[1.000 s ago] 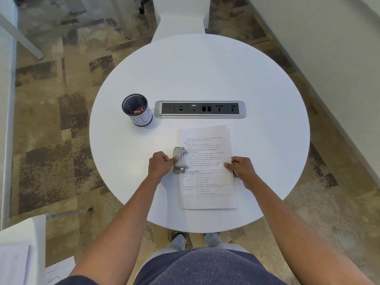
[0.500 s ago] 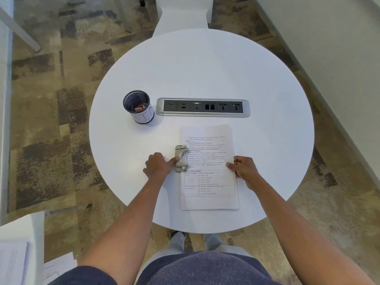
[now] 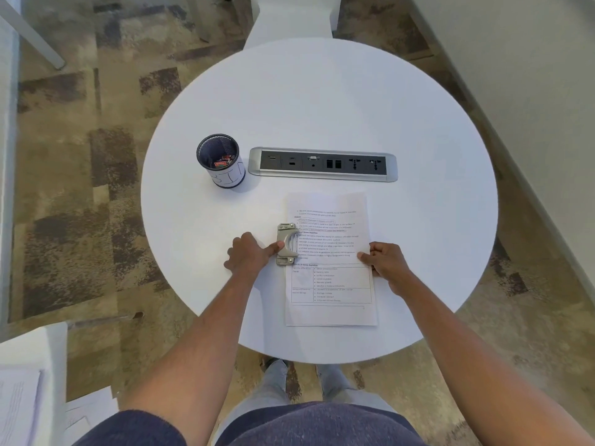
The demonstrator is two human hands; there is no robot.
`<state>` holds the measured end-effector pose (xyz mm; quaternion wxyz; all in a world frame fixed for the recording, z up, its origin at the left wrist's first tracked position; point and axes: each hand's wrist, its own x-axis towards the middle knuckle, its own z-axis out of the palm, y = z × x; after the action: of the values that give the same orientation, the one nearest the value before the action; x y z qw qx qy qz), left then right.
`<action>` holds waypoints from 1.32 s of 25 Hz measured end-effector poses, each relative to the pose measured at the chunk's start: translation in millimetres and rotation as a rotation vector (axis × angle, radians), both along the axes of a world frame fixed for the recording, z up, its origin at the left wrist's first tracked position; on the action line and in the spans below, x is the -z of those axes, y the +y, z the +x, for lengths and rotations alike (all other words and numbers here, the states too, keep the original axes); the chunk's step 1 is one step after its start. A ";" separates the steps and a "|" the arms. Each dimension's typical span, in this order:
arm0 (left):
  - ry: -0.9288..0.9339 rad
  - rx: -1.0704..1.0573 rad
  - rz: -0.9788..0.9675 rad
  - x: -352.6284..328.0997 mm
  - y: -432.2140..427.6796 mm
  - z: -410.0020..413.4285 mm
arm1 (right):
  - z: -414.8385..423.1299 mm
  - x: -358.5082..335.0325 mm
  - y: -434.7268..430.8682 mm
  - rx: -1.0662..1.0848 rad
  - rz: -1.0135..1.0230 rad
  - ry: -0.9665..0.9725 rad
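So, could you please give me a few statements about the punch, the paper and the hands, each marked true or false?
1. The hole punch sits at the left edge of the printed sheet. True.
2. The left hand lies flat, well away from the punch. False: its fingers are curled and its thumb touches the punch.
3. The right hand touches the sheet's right edge. True.
4. The mesh cup stands right of the socket strip. False: it stands left of it.
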<state>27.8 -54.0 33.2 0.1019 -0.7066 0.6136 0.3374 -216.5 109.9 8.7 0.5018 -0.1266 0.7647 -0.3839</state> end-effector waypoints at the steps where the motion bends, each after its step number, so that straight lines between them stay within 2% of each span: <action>1: 0.011 0.004 -0.011 -0.9 1.0 -0.3 | 0.3 -0.2 0.4 0.010 -0.002 -0.002; 9: 0.281 -0.033 -0.141 -9.9 16.4 -6.8 | 0.9 -2.6 2.5 0.015 -0.026 -0.018; 14: 0.541 -0.157 -0.095 -2.4 30.5 -10.1 | 1.1 -2.8 4.9 0.002 -0.044 -0.015; 20: 0.711 -0.222 -0.088 -12.8 25.9 -4.3 | 0.7 -1.6 6.9 0.014 -0.046 -0.028; 24: 0.766 -0.229 -0.117 -22.8 16.7 4.4 | 0.7 -1.6 7.5 0.026 -0.053 -0.040; 33: 0.739 -0.299 -0.172 -19.5 -13.0 58.2 | 0.3 -4.3 8.9 0.026 -0.061 -0.052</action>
<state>86.0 -67.0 52.6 -0.2349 -0.6253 0.5252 0.5272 -216.2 118.8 13.1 0.5121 -0.1218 0.7410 -0.4169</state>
